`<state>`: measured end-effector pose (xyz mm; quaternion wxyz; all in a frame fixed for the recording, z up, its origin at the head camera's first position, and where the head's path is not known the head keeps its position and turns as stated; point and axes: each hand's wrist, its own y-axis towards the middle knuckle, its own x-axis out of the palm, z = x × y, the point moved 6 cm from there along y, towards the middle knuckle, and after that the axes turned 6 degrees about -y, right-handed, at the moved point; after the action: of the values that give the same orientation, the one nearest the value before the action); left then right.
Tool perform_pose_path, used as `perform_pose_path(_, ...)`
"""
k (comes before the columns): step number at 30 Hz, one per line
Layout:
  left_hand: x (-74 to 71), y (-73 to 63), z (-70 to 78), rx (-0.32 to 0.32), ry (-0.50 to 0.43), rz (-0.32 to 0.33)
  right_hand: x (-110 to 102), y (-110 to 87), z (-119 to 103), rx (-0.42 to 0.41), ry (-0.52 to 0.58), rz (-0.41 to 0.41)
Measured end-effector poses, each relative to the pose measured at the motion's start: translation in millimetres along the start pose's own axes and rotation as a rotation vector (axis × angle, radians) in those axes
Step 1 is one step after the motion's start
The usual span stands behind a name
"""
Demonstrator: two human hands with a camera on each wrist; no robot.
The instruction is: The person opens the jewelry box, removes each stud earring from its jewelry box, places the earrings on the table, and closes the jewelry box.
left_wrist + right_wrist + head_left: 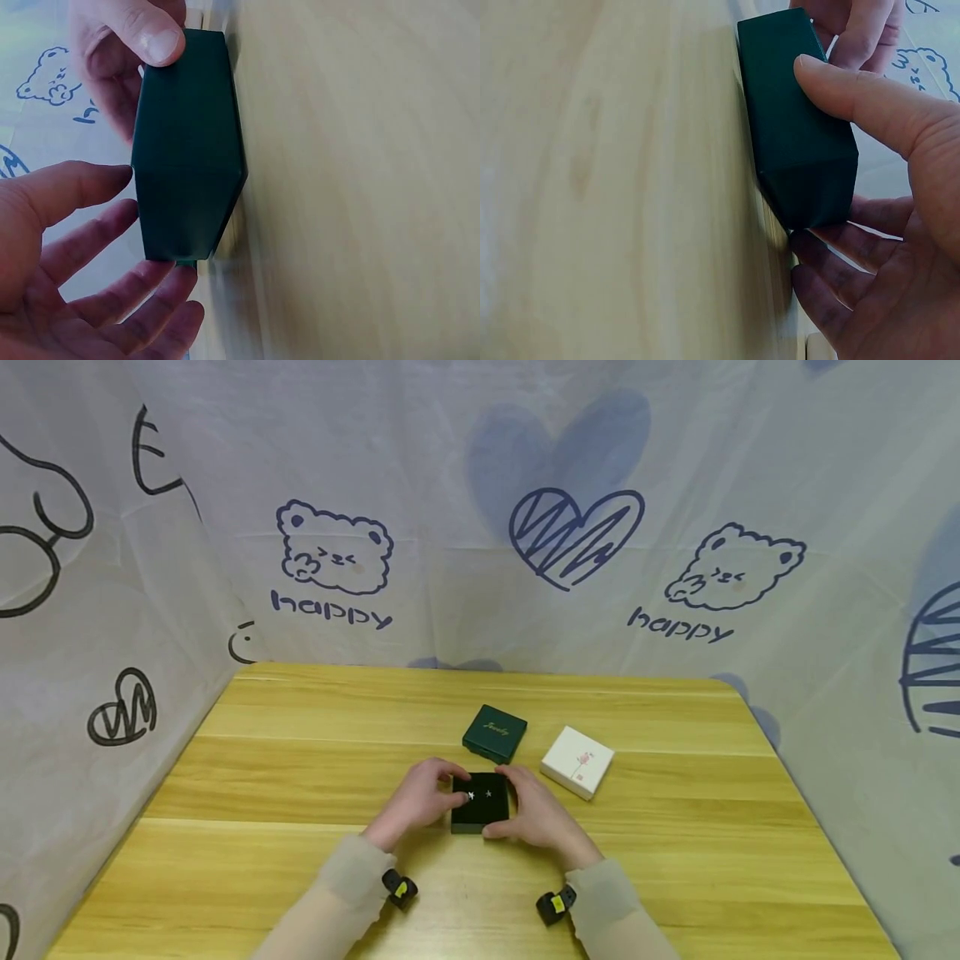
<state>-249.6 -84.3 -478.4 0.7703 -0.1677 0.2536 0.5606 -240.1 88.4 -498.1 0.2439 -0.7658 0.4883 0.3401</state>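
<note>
1. One wooden tabletop (697, 843) carries everything.
2. Two hands: the left hand (422, 792) holds one open green box (480, 812) by its left side, thumb reaching over the black insert; the right hand (542, 810) clamps its right side, thumb and fingers spread around it.
3. One white box, closed (577, 762), nearer the tabletop's right edge.
4. One green lid (495, 733), closest to the far edge.
5. That open box lies midway between the left and right edges.
6. Two small stars (489, 793) on the insert.
</note>
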Motion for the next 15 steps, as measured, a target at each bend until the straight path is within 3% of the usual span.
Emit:
perform_pose_path(5, 5.6, 4.3, 1.8, 0.027, 0.062, -0.01, 0.0, 0.7, -0.1, -0.009, -0.01, 0.0)
perform_pose_path(15, 11.6, 6.9, 1.3, 0.029, 0.097, 0.002, 0.5, 1.2, -0.8, -0.002, -0.02, -0.001)
